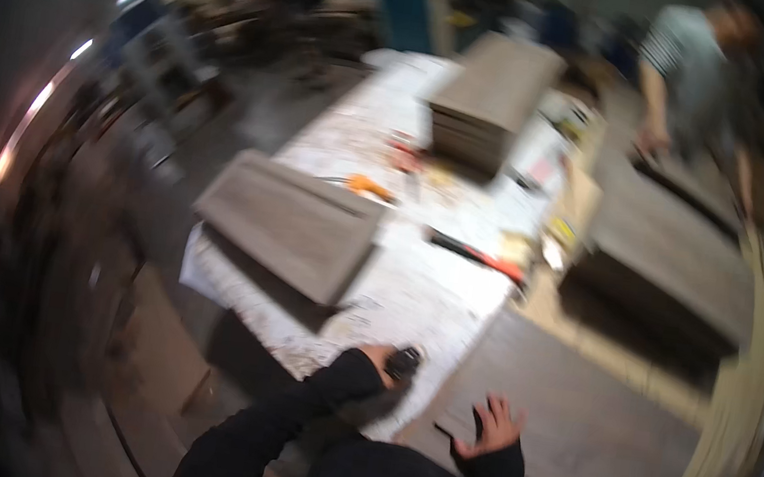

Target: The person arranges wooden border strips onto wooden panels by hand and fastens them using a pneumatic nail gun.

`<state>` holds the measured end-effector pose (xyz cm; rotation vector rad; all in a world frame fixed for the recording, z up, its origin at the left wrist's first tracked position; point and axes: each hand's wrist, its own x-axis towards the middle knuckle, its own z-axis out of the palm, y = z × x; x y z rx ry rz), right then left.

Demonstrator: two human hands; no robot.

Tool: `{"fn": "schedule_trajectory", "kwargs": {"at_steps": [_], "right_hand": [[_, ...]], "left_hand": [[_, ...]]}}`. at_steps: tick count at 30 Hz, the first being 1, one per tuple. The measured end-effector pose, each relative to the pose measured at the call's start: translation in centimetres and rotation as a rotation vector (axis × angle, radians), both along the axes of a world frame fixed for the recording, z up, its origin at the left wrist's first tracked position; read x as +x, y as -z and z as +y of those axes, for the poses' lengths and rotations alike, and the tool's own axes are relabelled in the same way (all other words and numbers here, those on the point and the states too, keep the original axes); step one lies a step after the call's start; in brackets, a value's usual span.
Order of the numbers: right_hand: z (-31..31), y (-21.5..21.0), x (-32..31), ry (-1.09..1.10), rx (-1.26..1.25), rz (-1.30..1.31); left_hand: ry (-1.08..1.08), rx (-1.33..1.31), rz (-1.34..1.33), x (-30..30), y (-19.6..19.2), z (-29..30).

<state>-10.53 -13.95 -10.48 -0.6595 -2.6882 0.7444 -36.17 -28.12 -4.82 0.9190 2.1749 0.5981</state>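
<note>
My left hand (375, 357) is closed around a black, rounded tool (402, 364) over the near end of the white worktable (452, 291); blur hides what kind of tool it is. To its right, my right hand (498, 428) has its fingers spread over a large grey-brown wood panel (586, 410), and I cannot tell whether it touches the panel. By its thumb a short, thin dark thing (444, 430) shows. Beyond my left hand, a grey-brown drawer-like wooden piece (287, 226) rests on the table's left edge.
A hammer (476, 254) with a black and red handle lies mid-table. Farther off are an orange tool (369, 187), red tools (403, 153) and a stack of wooden pieces (493, 94). At the far right, another person (687, 86) works over a wooden cabinet (670, 248).
</note>
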Motion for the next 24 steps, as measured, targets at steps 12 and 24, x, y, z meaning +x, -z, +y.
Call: {"fn": "schedule_trajectory", "kwargs": {"at_steps": [12, 24], "right_hand": [[-8.4, -0.7, -8.4, -0.473, -1.120, 0.164], [-7.9, -3.0, -3.6, -0.107, -1.619, 0.537]], "left_hand": [[-0.443, 0.814, 0.097, 9.3, -2.8, -1.4], [-0.232, 0.829, 0.131, 11.0, 3.6, -5.4]]}}
